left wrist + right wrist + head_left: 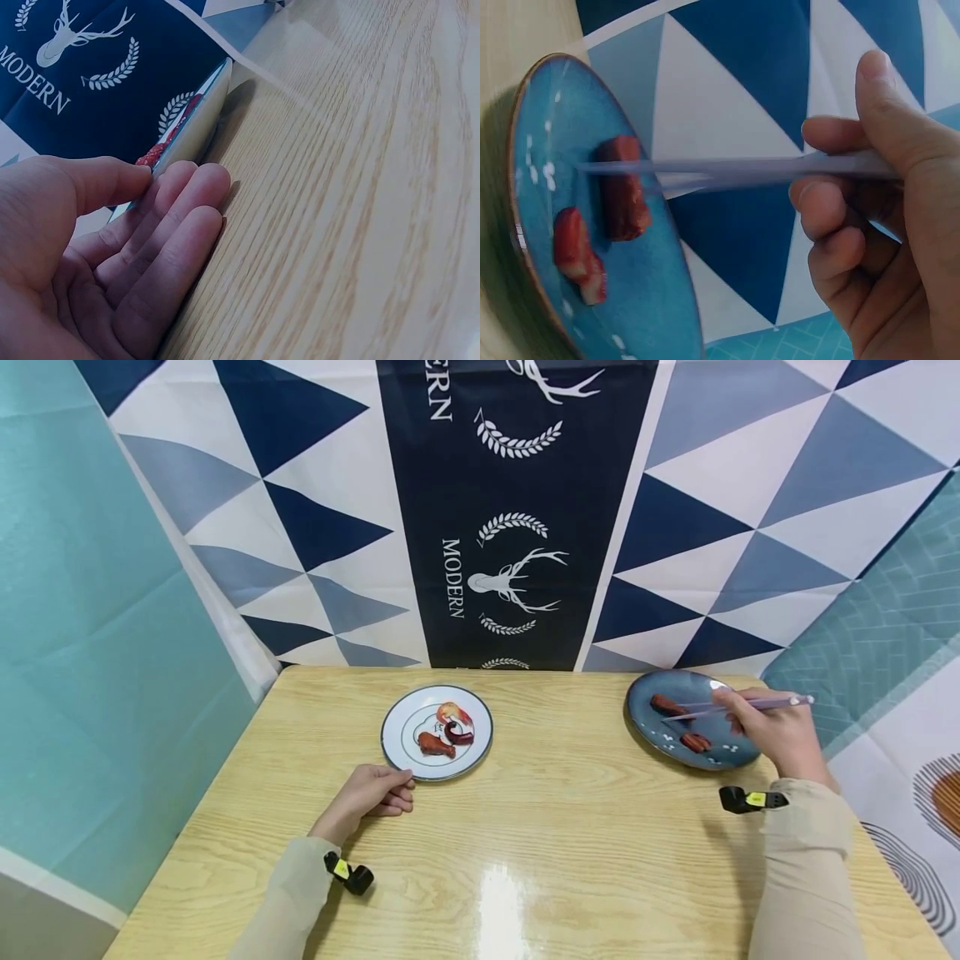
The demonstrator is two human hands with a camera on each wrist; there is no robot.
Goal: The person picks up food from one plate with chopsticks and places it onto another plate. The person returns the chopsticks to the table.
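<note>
Near the back of the table is a white plate (405, 718) with a dark rim. On it lie a drumstick (435, 744), a shrimp (450, 713) and a dark red curved piece (459, 735). My left hand (375, 792) pinches this plate's near edge between thumb and fingers. My right hand (780, 735) holds a pair of pale purple chopsticks (735, 169) over a blue plate (643, 720). Their tips overlap a long brown-red meat piece (622, 199) in the right wrist view. Beside it on the blue plate lies a smaller red-and-pale meat piece (576, 247).
Both plates stand on a light wooden table (555, 810). A patterned cloth (510, 527) with triangles and a deer print hangs directly behind the table's back edge. Each wrist carries a small black camera (742, 800).
</note>
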